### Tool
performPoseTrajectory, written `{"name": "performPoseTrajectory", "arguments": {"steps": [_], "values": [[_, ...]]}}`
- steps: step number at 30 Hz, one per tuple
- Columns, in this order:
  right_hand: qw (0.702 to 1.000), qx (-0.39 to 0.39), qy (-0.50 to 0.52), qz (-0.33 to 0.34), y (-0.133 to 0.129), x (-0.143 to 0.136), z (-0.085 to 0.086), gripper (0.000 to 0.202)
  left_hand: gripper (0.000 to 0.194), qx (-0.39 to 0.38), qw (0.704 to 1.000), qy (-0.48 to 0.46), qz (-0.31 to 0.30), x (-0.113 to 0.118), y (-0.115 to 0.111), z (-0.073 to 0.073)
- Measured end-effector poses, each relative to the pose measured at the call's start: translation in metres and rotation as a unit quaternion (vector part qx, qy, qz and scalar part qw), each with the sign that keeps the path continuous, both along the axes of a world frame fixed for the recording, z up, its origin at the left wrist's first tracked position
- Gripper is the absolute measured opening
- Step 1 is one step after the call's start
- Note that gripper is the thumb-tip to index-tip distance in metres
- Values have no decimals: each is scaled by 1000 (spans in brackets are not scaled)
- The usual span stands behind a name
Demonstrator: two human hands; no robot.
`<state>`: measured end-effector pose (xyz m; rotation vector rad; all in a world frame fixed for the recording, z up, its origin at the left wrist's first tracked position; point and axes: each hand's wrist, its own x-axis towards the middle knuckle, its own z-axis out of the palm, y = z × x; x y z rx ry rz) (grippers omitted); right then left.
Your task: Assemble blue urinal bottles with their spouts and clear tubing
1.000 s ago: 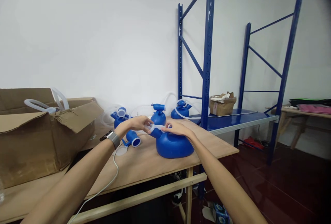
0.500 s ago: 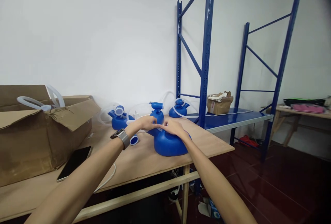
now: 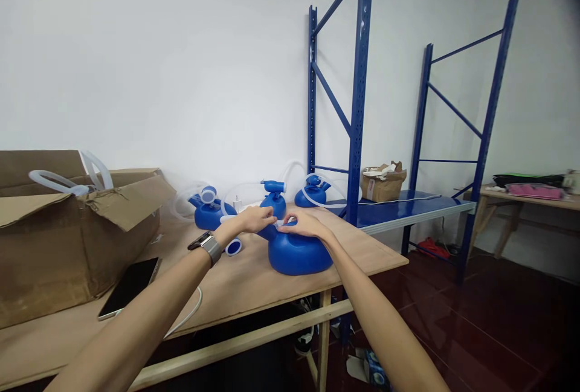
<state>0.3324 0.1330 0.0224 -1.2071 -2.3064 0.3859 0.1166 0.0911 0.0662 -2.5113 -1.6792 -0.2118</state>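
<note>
A large blue plastic container (image 3: pixel 299 254) sits near the table's front edge. My left hand (image 3: pixel 257 219), with a watch on its wrist, is at the container's neck, fingers curled together. Facing it, my right hand (image 3: pixel 301 224) rests over the container's top with thumb and fingers closing on a small whitish piece (image 3: pixel 280 223). What my left fingertips hold is too small to make out. A blue cap with a white rim (image 3: pixel 234 247) lies on the table left of the container.
Three more blue containers (image 3: pixel 209 215) with clear tubes stand along the wall. An open cardboard box (image 3: pixel 45 253) and a black phone (image 3: pixel 129 288) are at the left. A blue metal rack (image 3: pixel 360 96) rises behind the table's right side.
My hands have moved slightly apart at the top of the container, and the whitish piece between them shows more. The view has shifted a little.
</note>
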Motion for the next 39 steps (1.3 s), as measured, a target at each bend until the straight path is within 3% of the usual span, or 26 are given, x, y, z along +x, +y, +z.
{"name": "performPoseTrajectory", "arguments": {"steps": [9, 15, 22, 28, 37, 39], "values": [[1000, -16, 13, -4, 6, -4, -1, 43, 33, 37, 999, 36, 18, 12, -7, -10], [998, -57, 30, 16, 12, -6, 0, 37, 34, 57, 997, 11, 42, 16, -5, -14], [998, -54, 28, -20, 12, -11, 2, 40, 26, 64, 995, -32, 69, 16, 4, -19], [986, -155, 65, -20, 20, -17, 3, 42, 20, 59, 991, -61, 99, 19, 8, -20], [993, -69, -1, -95, 12, -19, 0, 45, 18, 78, 988, -87, 103, 20, -3, -25], [992, -63, 3, -112, 11, -18, -2, 50, 25, 98, 986, -103, 89, 14, -8, -24]]}}
